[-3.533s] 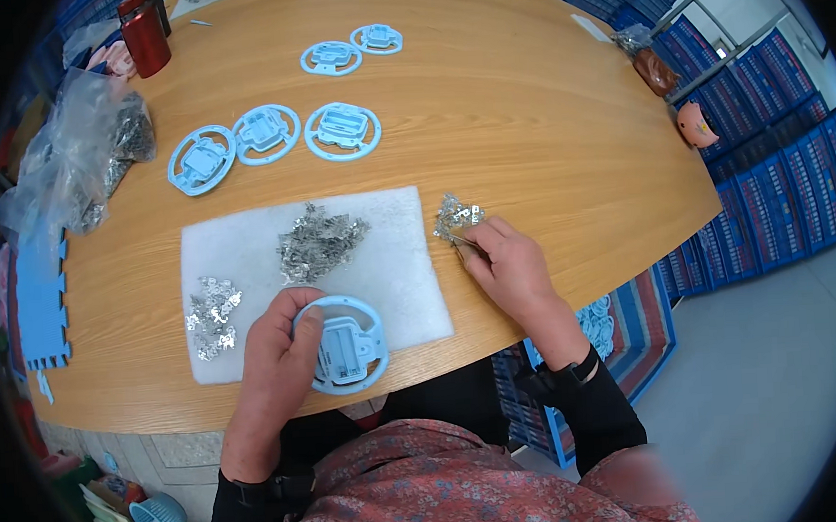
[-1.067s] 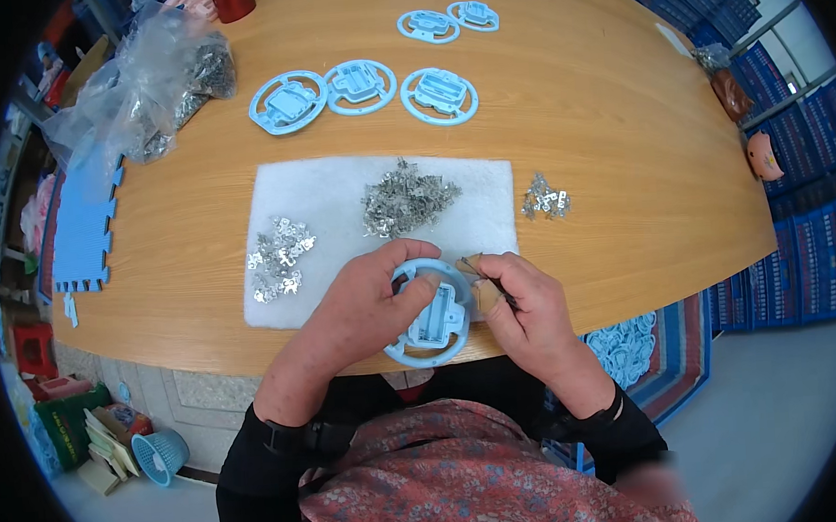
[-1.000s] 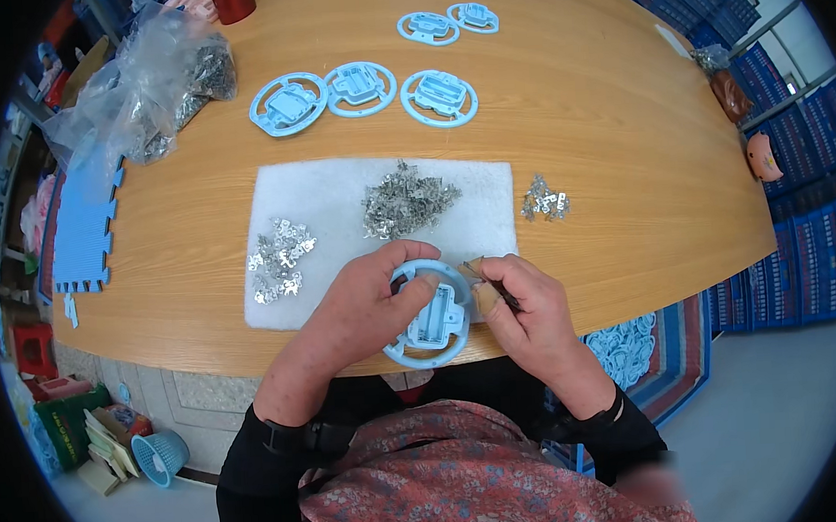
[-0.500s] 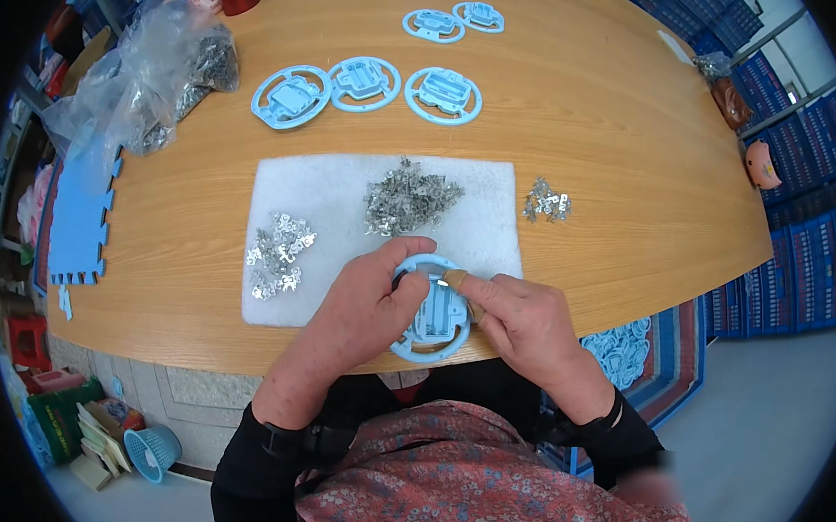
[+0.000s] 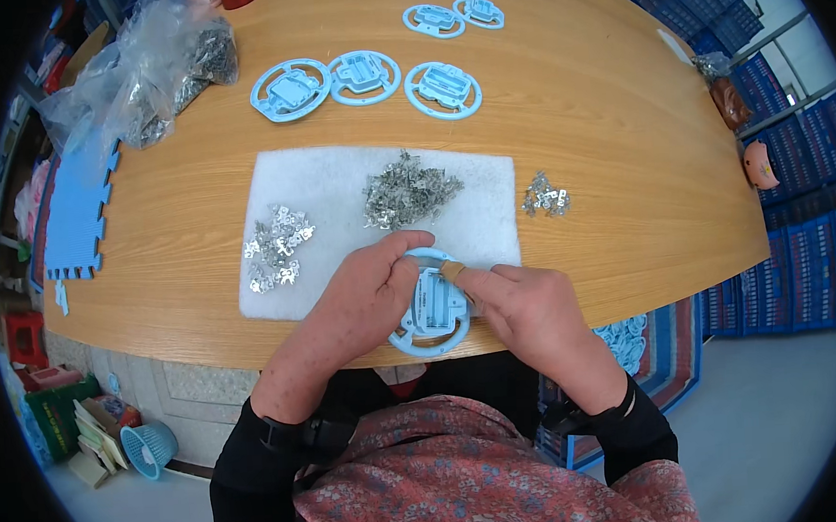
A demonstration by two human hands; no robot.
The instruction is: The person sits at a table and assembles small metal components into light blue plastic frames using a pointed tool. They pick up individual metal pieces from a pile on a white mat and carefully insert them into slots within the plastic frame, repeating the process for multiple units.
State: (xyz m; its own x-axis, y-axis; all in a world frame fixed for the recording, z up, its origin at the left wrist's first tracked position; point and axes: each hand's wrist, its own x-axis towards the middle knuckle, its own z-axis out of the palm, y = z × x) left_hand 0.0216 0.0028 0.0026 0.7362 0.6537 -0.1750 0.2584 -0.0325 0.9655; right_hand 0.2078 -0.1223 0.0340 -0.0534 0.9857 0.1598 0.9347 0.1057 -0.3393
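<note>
White pad [image 5: 338, 185] lay mid-table: two clip piles [image 5: 408, 188] on it, third pile [image 5: 546, 196] right of it, three ring parts [image 5: 363, 78] behind, bag [image 5: 157, 62] behind-left.

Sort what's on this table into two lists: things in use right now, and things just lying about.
In use:
left hand
right hand
blue ring part
white pad
metal clip piles

Lying about:
finished blue rings
plastic bag of clips
blue foam mat

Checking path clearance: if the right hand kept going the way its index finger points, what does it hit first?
The right hand points up-left, fingertip already on the blue round plastic part held by the left hand. Beyond that, probably the left thumb, then the white pad; depth unclear.
</note>
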